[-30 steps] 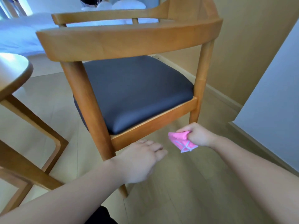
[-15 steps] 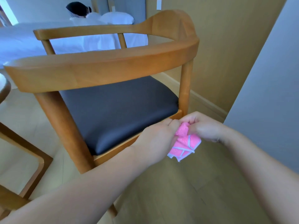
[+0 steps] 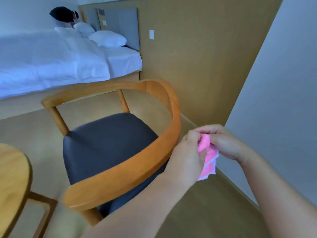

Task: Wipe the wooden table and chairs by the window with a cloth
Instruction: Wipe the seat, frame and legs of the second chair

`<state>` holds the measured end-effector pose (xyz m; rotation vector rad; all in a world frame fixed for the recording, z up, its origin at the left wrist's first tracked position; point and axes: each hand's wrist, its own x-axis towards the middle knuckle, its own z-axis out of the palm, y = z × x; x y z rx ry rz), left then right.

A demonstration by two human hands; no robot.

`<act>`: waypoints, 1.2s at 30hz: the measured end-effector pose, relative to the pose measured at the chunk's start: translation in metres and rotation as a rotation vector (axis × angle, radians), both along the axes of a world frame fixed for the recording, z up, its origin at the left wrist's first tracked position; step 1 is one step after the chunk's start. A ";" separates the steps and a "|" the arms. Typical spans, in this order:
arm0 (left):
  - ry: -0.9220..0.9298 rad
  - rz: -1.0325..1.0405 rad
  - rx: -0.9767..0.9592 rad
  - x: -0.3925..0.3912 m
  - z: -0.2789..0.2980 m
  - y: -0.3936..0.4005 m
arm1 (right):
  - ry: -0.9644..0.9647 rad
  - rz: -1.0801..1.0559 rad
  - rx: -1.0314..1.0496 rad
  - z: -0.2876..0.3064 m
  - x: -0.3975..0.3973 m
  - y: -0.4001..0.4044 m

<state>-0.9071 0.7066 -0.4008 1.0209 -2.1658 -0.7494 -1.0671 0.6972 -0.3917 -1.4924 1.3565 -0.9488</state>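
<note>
Since a moment ago you are lifting both hands from the seat rail up beside the chair's curved backrest (image 3: 137,162). Your left hand (image 3: 187,157) and right hand (image 3: 223,143) are both pinching the pink cloth (image 3: 208,162), apparently refolding it. No surface is being wiped; how much of the chair or table (image 3: 13,177) is done, I cannot tell.

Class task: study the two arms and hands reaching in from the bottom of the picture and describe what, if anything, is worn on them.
Both forearms are bare up to the frame edge; no sleeve shows. The left hand and right hand wear no gloves, and no ring, watch or bracelet shows on the visible fingers or wrists.
</note>
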 end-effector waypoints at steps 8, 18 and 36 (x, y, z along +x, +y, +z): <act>0.086 0.103 0.149 0.134 0.234 -0.031 | -0.217 -0.056 0.036 0.235 0.126 -0.020; 0.080 0.357 -0.060 0.393 0.399 -0.031 | -0.215 0.388 -0.132 0.400 0.380 -0.067; -0.346 1.194 0.322 0.636 0.374 0.235 | 0.055 1.181 -0.263 0.349 0.697 0.055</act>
